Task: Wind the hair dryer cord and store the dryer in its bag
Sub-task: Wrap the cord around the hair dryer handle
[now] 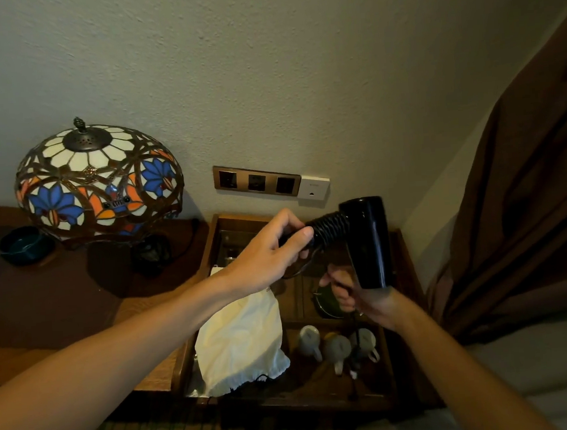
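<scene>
A black hair dryer (369, 242) is held in the air above an open wooden drawer. Its black cord (330, 229) lies in tight coils around the handle. My left hand (271, 249) grips the end of that handle, fingers closed around it. Below the dryer's barrel, my right hand (349, 292) is closed on a loose stretch of cord, which hangs down to the plug (354, 365) over the mugs. A white drawstring bag (241, 343) lies crumpled at the drawer's left side, under my left forearm.
The wooden drawer (401, 307) holds three mugs (336, 346) and a dark round dish (328, 301). A stained-glass lamp (98, 180) and a teal bowl (23, 243) stand on the desk at left. Wall sockets (257, 182) sit behind; a brown curtain (529, 212) hangs at right.
</scene>
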